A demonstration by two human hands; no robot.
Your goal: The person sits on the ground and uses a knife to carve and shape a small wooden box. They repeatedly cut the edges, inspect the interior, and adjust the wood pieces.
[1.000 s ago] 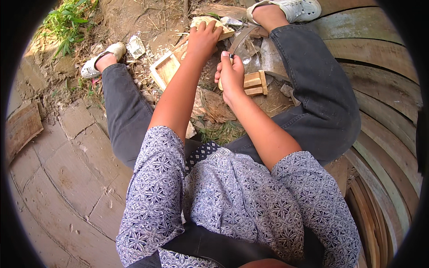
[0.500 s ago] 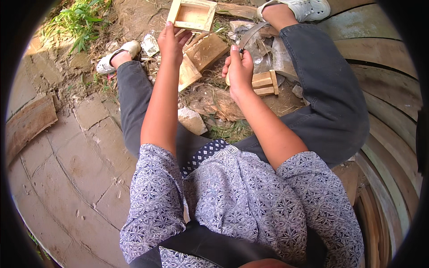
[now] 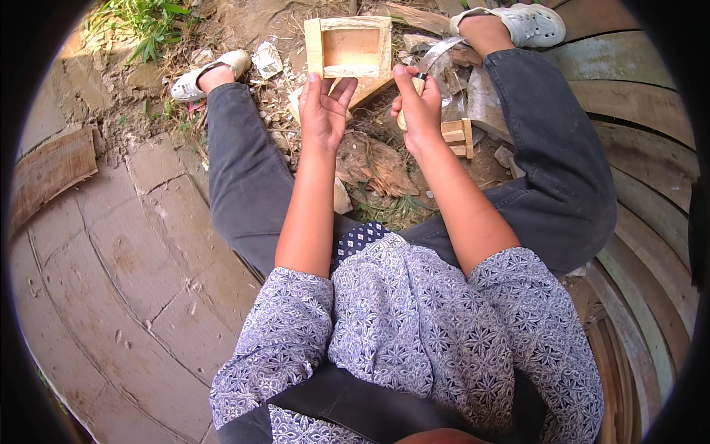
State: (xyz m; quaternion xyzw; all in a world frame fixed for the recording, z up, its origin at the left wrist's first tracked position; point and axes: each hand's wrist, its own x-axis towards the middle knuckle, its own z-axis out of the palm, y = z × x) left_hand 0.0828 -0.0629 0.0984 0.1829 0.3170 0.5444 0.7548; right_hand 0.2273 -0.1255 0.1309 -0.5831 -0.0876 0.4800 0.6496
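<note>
My left hand point(image 3: 324, 118) holds a small, shallow wooden box point(image 3: 314, 49) by its lower left corner, thumb in front and fingers partly behind. The box's hollow side faces me. In my right hand point(image 3: 420, 115) is a sickle point(image 3: 436, 55) with a pale wooden handle, a dark collar and a curved metal blade. Its blade points up and away to the right, just beside the box, and my right thumb lies close to the box's lower right corner. Below the right hand a smaller slatted wooden piece point(image 3: 457, 136) rests on the ground, partly hidden by my wrist.
Wood offcuts, broken bark point(image 3: 377, 164), stones and clear plastic point(image 3: 452, 92) litter the ground between my legs. Curved wooden planks point(image 3: 629, 96) line the right side. Paving slabs point(image 3: 118, 288) and a loose board point(image 3: 55, 177) lie on the left; green plants point(image 3: 144, 26) grow beyond.
My left hand has brought the box right and nearer, turning it more level. The right hand has shifted slightly right with the sickle, and the two hands are closer together.
</note>
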